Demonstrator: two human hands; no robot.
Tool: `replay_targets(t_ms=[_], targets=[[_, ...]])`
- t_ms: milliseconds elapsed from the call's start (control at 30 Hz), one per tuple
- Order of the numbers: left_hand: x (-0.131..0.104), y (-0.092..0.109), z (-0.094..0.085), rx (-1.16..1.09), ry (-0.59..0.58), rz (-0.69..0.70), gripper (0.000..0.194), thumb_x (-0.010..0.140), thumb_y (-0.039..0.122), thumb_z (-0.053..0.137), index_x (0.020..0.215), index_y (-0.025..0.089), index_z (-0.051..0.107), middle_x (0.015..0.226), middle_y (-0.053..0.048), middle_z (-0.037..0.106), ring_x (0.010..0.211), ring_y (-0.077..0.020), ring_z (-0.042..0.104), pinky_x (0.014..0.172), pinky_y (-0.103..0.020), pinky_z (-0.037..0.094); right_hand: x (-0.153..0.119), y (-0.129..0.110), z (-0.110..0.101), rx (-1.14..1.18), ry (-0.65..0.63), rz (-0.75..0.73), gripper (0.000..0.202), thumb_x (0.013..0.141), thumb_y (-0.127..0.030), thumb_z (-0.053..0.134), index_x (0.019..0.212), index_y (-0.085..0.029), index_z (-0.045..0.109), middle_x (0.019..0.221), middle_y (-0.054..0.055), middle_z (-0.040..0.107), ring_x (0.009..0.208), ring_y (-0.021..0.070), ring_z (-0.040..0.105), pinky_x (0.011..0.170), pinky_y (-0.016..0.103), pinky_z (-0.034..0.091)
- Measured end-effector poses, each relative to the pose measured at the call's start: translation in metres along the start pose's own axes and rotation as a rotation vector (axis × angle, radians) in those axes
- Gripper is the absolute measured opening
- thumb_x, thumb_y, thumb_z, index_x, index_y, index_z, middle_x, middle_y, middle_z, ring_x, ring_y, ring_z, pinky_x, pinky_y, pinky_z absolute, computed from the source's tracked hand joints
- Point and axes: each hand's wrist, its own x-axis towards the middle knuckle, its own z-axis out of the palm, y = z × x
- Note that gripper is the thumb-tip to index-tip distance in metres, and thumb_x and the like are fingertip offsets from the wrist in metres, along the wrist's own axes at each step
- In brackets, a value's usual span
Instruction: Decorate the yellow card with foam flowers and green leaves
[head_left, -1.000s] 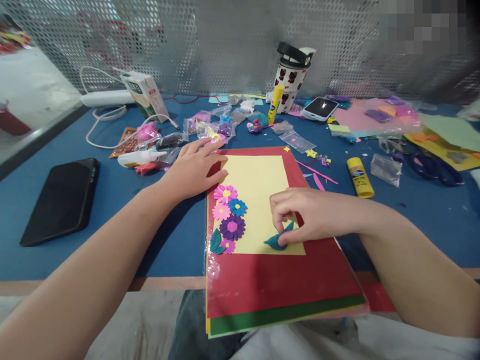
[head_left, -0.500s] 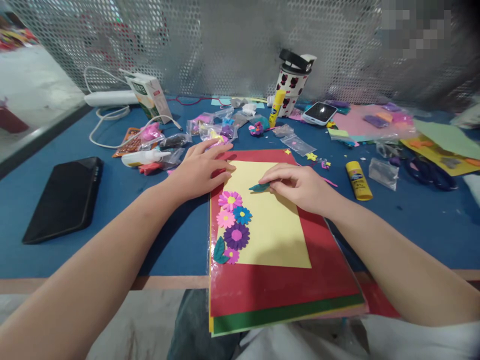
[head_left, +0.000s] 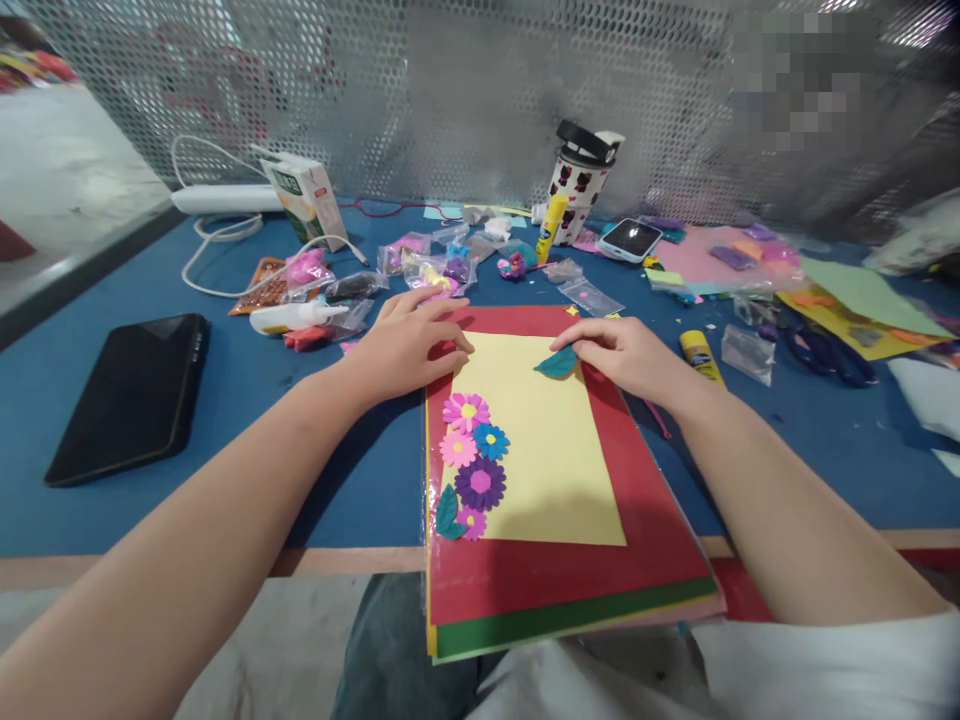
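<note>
The right hand sits at the top right corner of the pale yellow paper sheet, and its grip is pinched on a small teal foam leaf, fingertips closed over the leaf's right end while the rest lies flat on the yellow. Across from it, the left hand is spread palm down, fingers relaxed and grasping nothing, pressing the top left corner of the red card sheet that lies under the yellow one. Below that red sheet a green sheet peeks out at the near edge, the whole stack overhanging the blue desk toward the person's lap. Down the yellow sheet's left side runs a cluster of foam flowers in pink, blue and purple, with a second teal leaf at the bottom. Just right of the right wrist lies a yellow glue stick; well to the left, a black tablet rests flat. Farther back stand a patterned cup and a phone.
</note>
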Motion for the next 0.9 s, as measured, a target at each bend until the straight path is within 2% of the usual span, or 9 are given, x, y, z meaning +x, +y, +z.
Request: replay_targets(t_ms=[67, 200, 400, 500, 600, 700, 800, 900], targets=[[0.000, 0.000, 0.000, 0.000, -0.005, -0.003, 0.024, 0.089, 0.038, 0.054, 0.100, 0.029, 0.073, 0.145, 0.000, 0.049, 0.140, -0.0308, 0.030, 0.114, -0.053, 0.023, 0.003, 0.013, -0.005, 0.001, 0.058, 0.022, 0.023, 0.078, -0.025, 0.054, 0.096, -0.019, 0.067, 0.077, 0.002, 0.065, 0.066, 0.0155, 0.055, 0.063, 0.030, 0.042], [0.000, 0.000, 0.000, -0.009, -0.009, -0.025, 0.024, 0.089, 0.039, 0.054, 0.101, 0.030, 0.073, 0.145, 0.001, 0.049, 0.140, -0.0308, 0.029, 0.114, -0.053, 0.022, 0.007, 0.025, -0.006, 0.058, 0.048, 0.058, 0.022, 0.076, -0.029, 0.059, 0.095, -0.018, 0.065, 0.080, 0.004, 0.066, 0.072, 0.0179, 0.060, 0.068, 0.032, 0.046], [0.000, 0.000, 0.000, 0.000, -0.014, -0.017, 0.026, 0.089, 0.041, 0.053, 0.103, 0.029, 0.072, 0.145, 0.000, 0.049, 0.141, -0.0305, 0.028, 0.115, -0.052, 0.021, 0.005, 0.016, -0.006, -0.084, -0.006, 0.048, 0.023, 0.080, -0.033, 0.060, 0.096, -0.020, 0.072, 0.093, 0.005, 0.071, 0.082, 0.0202, 0.062, 0.074, 0.034, 0.047], [-0.001, 0.000, 0.001, 0.034, 0.004, -0.026, 0.038, 0.089, 0.043, 0.052, 0.120, 0.026, 0.064, 0.146, -0.004, 0.048, 0.140, -0.0298, 0.030, 0.115, -0.050, 0.022, 0.002, 0.012, -0.008, -0.098, -0.017, 0.002, 0.031, 0.082, -0.037, 0.060, 0.105, -0.020, 0.070, 0.091, 0.006, 0.068, 0.078, 0.0182, 0.059, 0.070, 0.032, 0.045], [-0.001, 0.001, 0.002, 0.080, -0.011, -0.062, 0.047, 0.089, 0.048, 0.050, 0.129, 0.023, 0.058, 0.146, -0.006, 0.048, 0.140, -0.0306, 0.030, 0.115, -0.050, 0.022, -0.001, 0.008, -0.009, -0.139, -0.115, -0.055, 0.037, 0.079, -0.043, 0.066, 0.108, -0.020, 0.068, 0.094, 0.006, 0.062, 0.075, 0.0164, 0.056, 0.068, 0.030, 0.044], [-0.002, 0.001, 0.002, 0.109, -0.029, -0.077, 0.045, 0.090, 0.050, 0.048, 0.123, 0.024, 0.062, 0.144, -0.006, 0.049, 0.140, -0.0306, 0.030, 0.115, -0.050, 0.023, -0.003, 0.003, -0.007, -0.196, -0.138, -0.069, 0.034, 0.076, -0.045, 0.069, 0.099, -0.021, 0.067, 0.095, 0.004, 0.058, 0.073, 0.0149, 0.052, 0.067, 0.029, 0.042], [-0.002, 0.001, 0.000, 0.088, -0.005, -0.068, 0.039, 0.090, 0.047, 0.049, 0.114, 0.023, 0.067, 0.142, -0.005, 0.052, 0.139, -0.0303, 0.032, 0.114, -0.049, 0.024, -0.002, 0.003, -0.004, -0.219, -0.069, -0.078, 0.028, 0.075, -0.045, 0.070, 0.088, -0.020, 0.064, 0.089, 0.002, 0.056, 0.070, 0.0144, 0.050, 0.065, 0.028, 0.040], [-0.001, 0.001, -0.003, 0.046, 0.022, -0.051, 0.031, 0.091, 0.042, 0.047, 0.102, 0.024, 0.070, 0.133, -0.002, 0.060, 0.132, -0.0273, 0.043, 0.111, -0.046, 0.029, 0.001, 0.006, 0.001, -0.201, -0.011, -0.110, 0.027, 0.077, -0.046, 0.069, 0.082, -0.020, 0.062, 0.088, 0.002, 0.056, 0.071, 0.0149, 0.050, 0.067, 0.028, 0.040]])
